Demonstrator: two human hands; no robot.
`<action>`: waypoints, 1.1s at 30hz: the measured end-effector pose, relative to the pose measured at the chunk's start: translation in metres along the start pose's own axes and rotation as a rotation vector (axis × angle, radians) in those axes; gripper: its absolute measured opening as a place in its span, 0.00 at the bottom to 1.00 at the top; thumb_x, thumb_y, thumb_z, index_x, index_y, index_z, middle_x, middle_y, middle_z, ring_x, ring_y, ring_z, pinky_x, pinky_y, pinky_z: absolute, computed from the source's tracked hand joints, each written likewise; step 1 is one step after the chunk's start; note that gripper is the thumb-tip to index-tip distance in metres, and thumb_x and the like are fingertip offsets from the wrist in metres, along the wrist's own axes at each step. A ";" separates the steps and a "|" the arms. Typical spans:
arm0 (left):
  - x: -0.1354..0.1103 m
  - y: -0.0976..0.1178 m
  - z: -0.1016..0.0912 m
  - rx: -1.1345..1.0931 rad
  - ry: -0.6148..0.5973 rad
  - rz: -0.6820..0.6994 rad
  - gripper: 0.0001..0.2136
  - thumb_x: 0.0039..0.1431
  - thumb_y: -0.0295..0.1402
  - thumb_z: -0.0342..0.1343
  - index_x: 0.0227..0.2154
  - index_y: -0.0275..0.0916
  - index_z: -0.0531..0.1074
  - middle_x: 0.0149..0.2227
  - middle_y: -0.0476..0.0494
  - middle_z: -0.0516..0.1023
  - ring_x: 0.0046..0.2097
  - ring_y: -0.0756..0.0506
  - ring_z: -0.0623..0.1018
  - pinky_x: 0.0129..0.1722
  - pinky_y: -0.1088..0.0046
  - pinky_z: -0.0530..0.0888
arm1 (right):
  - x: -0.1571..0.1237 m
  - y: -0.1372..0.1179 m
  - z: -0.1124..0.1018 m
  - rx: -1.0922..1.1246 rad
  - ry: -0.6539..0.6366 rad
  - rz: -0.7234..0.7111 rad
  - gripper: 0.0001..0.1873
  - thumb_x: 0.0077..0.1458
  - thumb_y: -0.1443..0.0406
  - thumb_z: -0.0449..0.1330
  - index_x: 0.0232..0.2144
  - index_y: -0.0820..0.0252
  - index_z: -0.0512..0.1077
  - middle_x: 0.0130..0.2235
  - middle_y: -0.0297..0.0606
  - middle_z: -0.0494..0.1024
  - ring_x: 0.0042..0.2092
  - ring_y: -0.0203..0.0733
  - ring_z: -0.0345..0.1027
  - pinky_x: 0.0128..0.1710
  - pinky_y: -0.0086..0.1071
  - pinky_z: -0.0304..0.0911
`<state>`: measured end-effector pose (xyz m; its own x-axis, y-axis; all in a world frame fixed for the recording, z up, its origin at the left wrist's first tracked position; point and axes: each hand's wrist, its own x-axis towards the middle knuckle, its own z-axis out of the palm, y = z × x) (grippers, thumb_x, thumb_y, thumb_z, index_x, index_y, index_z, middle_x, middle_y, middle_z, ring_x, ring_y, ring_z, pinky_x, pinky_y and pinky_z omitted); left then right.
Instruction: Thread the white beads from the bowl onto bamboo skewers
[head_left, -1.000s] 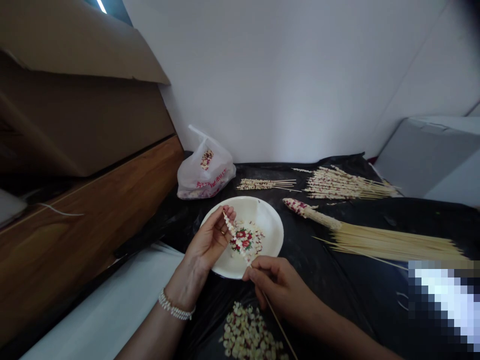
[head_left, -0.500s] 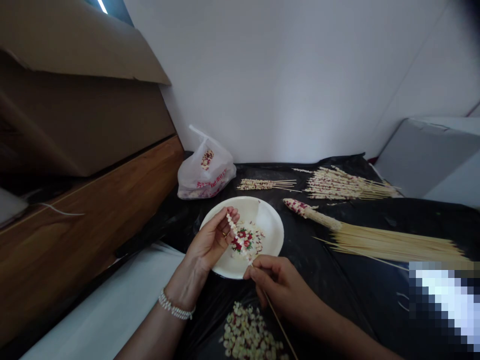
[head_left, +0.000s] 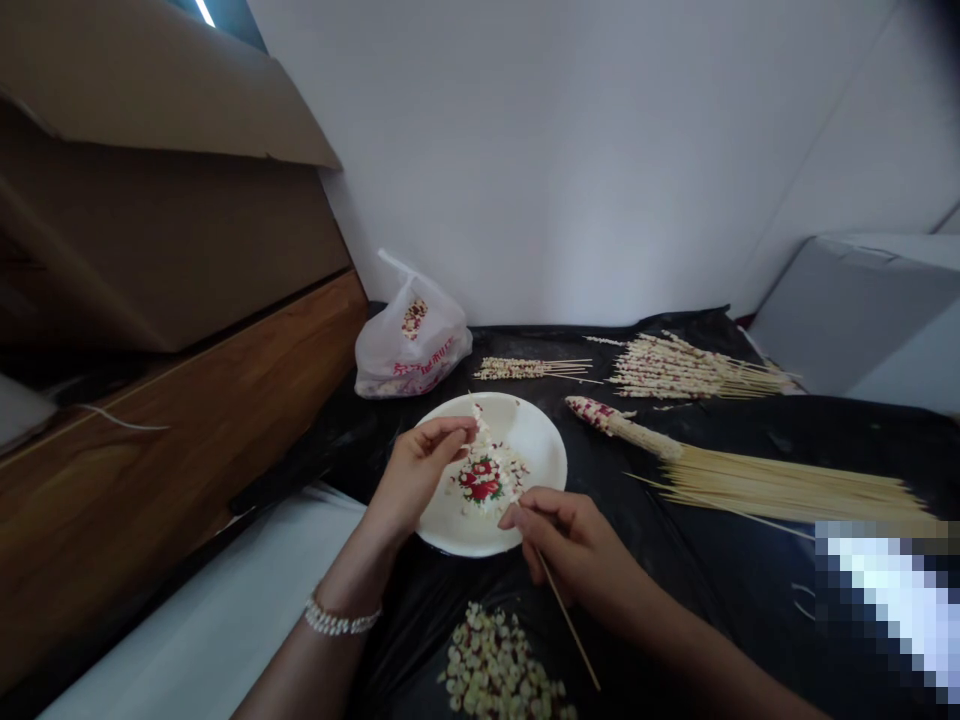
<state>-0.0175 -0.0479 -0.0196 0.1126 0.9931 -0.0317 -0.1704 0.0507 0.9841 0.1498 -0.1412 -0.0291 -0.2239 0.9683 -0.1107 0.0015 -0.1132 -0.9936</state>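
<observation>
A thin skewer [head_left: 568, 618] threaded with pale corn kernels is pinched between the thumb and fingers of my right hand [head_left: 566, 540]. Its bare end points down toward me, while the beaded part slants up over the bowl. My left hand [head_left: 431, 465] is at the far end of the skewer, thumb and fingertips drawn together; what they pinch is too small to make out. Below both hands stands a white bowl [head_left: 541, 455] with a red flower print and loose white and dark-red kernels inside. Nearer me lies a heap of corn kernels [head_left: 499, 665].
A partly stripped corn cob [head_left: 637, 428] lies beside a bundle of bare skewers [head_left: 795, 482]. Behind are a small group [head_left: 517, 369] and a large pile of threaded skewers [head_left: 667, 367]. A plastic bag [head_left: 412, 345], a cardboard box [head_left: 172, 220] and a white box [head_left: 862, 310] stand around.
My left hand has turned from palm-up under the beaded skewer to a fingertip pinch at its far end. My right hand has shifted slightly right and up with the skewer.
</observation>
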 end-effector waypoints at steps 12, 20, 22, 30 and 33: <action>-0.002 -0.031 -0.017 0.925 -0.255 0.306 0.19 0.46 0.38 0.66 0.44 0.45 0.77 0.54 0.37 0.74 0.56 0.33 0.70 0.57 0.59 0.62 | 0.000 0.003 -0.005 0.021 0.008 0.020 0.14 0.58 0.56 0.54 0.32 0.62 0.71 0.16 0.26 0.65 0.15 0.28 0.49 0.14 0.23 0.44; 0.001 -0.023 -0.011 1.329 -0.604 0.330 0.09 0.57 0.34 0.54 0.40 0.41 0.74 0.44 0.40 0.73 0.48 0.39 0.71 0.48 0.61 0.67 | 0.001 0.002 -0.002 -0.010 0.006 0.003 0.15 0.58 0.56 0.54 0.33 0.61 0.72 0.16 0.26 0.65 0.15 0.29 0.50 0.14 0.24 0.44; 0.000 -0.020 -0.010 1.307 -0.619 0.328 0.07 0.55 0.35 0.55 0.36 0.40 0.74 0.39 0.42 0.73 0.43 0.41 0.72 0.42 0.65 0.67 | 0.001 0.001 -0.002 -0.007 0.008 0.007 0.15 0.57 0.55 0.55 0.32 0.61 0.72 0.15 0.26 0.65 0.15 0.29 0.51 0.14 0.24 0.44; -0.001 -0.016 -0.008 1.238 -0.739 0.166 0.07 0.53 0.36 0.55 0.28 0.38 0.73 0.25 0.49 0.72 0.26 0.49 0.67 0.25 0.72 0.58 | 0.000 0.005 -0.002 -0.029 0.012 -0.002 0.13 0.59 0.58 0.54 0.30 0.60 0.71 0.15 0.25 0.65 0.14 0.28 0.52 0.14 0.22 0.47; -0.002 -0.013 -0.006 1.191 -0.782 0.170 0.06 0.51 0.34 0.55 0.27 0.38 0.73 0.24 0.50 0.72 0.26 0.50 0.67 0.25 0.73 0.59 | 0.000 0.006 -0.003 -0.057 0.015 -0.026 0.13 0.59 0.59 0.54 0.27 0.60 0.70 0.16 0.26 0.66 0.15 0.28 0.53 0.14 0.22 0.48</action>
<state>-0.0217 -0.0501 -0.0333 0.7407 0.6464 -0.1831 0.6263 -0.5659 0.5362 0.1529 -0.1413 -0.0347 -0.2104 0.9740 -0.0844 0.0514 -0.0752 -0.9958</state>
